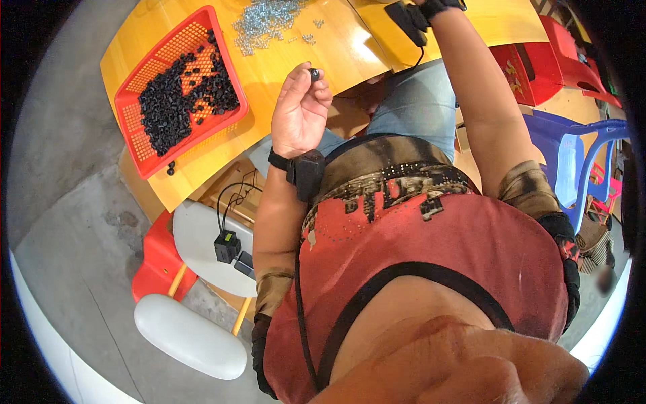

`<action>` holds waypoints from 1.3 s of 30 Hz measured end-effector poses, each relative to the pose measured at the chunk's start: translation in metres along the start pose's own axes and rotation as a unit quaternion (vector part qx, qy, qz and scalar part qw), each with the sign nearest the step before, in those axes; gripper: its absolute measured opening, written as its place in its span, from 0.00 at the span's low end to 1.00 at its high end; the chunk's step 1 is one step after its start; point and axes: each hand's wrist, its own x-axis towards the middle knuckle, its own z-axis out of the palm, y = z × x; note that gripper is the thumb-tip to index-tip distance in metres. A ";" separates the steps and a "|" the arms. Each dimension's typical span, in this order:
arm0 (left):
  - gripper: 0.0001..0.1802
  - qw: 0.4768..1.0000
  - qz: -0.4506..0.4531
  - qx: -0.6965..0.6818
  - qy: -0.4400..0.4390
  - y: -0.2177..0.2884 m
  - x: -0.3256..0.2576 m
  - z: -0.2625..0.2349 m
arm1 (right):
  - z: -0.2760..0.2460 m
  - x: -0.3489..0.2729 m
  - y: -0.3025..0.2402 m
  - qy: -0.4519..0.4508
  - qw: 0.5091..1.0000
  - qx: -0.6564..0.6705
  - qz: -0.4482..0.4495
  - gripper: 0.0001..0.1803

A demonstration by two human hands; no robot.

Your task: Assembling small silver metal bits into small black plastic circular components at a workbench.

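My left hand (299, 108) is raised over the edge of the yellow wooden table (289, 60), palm toward me, pinching a small black round part (314, 73) between thumb and fingertips. A black band with a device sits on that wrist. My right arm stretches up to the top edge of the view; only the wrist with a black band shows, the hand itself is cut off. A red plastic basket (134, 145) full of small black parts lies left of my left hand. A heap of small silver metal pieces (266, 20) lies on the table above it.
Two black parts (170, 168) lie loose beside the basket. A white chair (195, 242) with a black box and cables stands at the lower left, with a red stool (153, 262) beside it. Red stools (552, 54) and a blue chair (572, 161) stand at the right.
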 end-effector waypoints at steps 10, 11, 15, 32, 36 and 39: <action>0.13 0.999 -0.003 0.041 -0.033 -0.004 0.003 0.011 | -0.015 -0.119 -0.037 -0.167 0.700 0.658 0.223 0.07; 0.13 0.998 -0.004 0.048 -0.042 -0.007 0.003 0.012 | -0.014 -0.126 -0.045 -0.184 0.678 0.675 0.227 0.07; 0.14 0.997 -0.001 0.047 -0.060 -0.013 0.001 0.011 | -0.016 -0.142 -0.072 -0.220 0.596 0.735 0.237 0.08; 0.14 0.994 0.032 0.086 -0.057 -0.010 -0.003 0.007 | 0.023 -0.153 -0.066 -0.175 0.662 0.725 0.071 0.07; 0.14 0.994 0.035 0.089 -0.055 -0.008 -0.006 0.006 | 0.000 -0.156 -0.080 -0.196 0.687 0.679 0.172 0.07; 0.13 0.994 0.040 0.104 -0.018 -0.013 -0.004 0.010 | 0.028 -0.150 -0.072 -0.120 0.632 0.762 -0.074 0.07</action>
